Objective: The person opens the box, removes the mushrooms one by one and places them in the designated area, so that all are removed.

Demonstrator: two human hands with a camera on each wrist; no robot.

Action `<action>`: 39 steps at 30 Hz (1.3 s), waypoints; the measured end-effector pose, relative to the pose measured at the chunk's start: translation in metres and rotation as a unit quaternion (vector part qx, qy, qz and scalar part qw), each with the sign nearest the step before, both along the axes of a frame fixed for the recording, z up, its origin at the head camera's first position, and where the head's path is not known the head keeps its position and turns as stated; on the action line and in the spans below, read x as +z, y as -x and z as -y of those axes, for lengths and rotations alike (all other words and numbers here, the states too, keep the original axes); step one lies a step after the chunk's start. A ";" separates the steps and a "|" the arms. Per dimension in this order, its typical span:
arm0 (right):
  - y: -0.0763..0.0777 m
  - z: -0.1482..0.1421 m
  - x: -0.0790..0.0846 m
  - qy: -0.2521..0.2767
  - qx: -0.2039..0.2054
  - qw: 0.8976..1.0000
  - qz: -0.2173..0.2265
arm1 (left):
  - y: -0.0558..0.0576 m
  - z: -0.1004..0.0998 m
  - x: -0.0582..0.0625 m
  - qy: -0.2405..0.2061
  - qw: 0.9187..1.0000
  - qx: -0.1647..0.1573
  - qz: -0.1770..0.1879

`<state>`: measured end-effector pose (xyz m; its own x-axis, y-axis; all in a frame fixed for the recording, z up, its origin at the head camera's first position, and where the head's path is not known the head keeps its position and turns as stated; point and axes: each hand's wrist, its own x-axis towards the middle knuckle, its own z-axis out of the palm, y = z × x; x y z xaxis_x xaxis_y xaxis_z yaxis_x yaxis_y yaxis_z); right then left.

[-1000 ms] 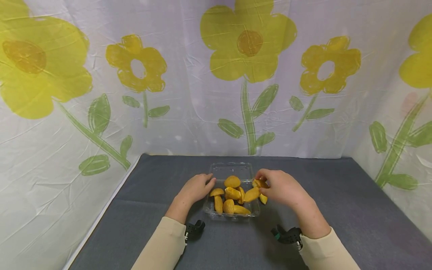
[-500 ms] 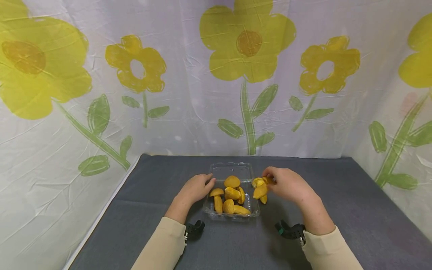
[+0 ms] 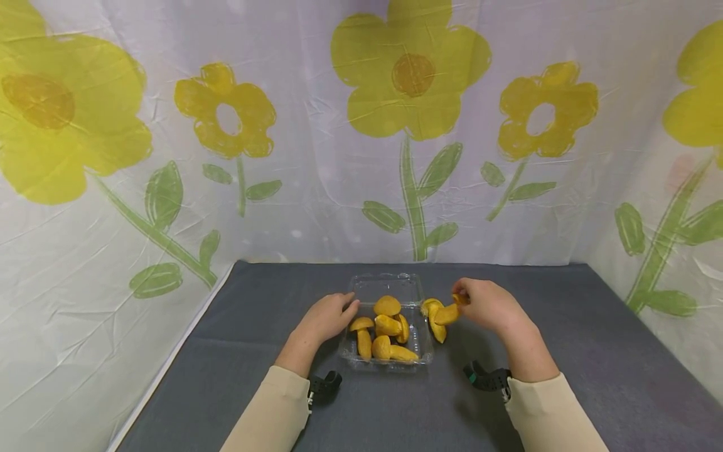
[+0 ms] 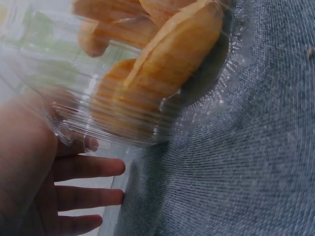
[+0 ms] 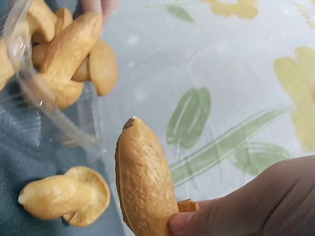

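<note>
Right of centre in the head view, the right hand (image 3: 486,306) pinches a yellow mushroom (image 3: 449,314), now shifted rightward off the plastic clamshell box (image 3: 417,339) and so outside it, near a loose mushroom (image 3: 437,329), while the left hand (image 3: 326,318), fingers extended, touches the box's left edge.

The right hand (image 3: 490,306) has shifted rightward, carrying the pinched mushroom (image 3: 448,314) with it. The mushroom's stem, first seen over the right side of the clear container (image 3: 416,339), is now outside its right wall. The loose mushroom (image 3: 437,328) beside the container, previously mostly covered, is now largely exposed.
</note>
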<state>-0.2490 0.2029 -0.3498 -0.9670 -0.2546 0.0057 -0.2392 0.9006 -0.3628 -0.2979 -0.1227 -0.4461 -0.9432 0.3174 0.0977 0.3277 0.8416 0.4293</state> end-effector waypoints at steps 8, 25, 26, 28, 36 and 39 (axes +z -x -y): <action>0.011 -0.009 -0.011 -0.008 -0.015 1.000 0.008 | 0.000 0.001 0.000 -0.010 1.000 -0.004 0.002; 0.028 -0.010 -0.041 -0.044 -0.038 0.998 0.029 | 0.002 0.000 0.000 0.004 1.000 -0.002 0.003; 0.029 -0.010 -0.043 -0.045 -0.039 0.998 0.030 | 0.002 0.000 0.000 0.004 1.000 -0.002 0.002; 0.030 -0.009 -0.046 -0.048 -0.040 0.998 0.033 | 0.002 0.000 0.001 0.004 1.000 -0.002 0.003; 0.037 -0.007 -0.060 -0.067 -0.031 0.997 0.020 | 0.002 0.000 0.001 0.003 1.000 0.000 0.003; 0.039 -0.006 -0.065 -0.074 -0.021 0.997 0.002 | 0.002 0.000 0.000 0.003 1.000 0.000 0.001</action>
<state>-0.2880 0.2088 -0.4147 -0.9768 -0.2115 -0.0331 -0.1988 0.9538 -0.2252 -0.2996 -0.1227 -0.4458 -0.9436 0.3177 0.0934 0.3263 0.8439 0.4260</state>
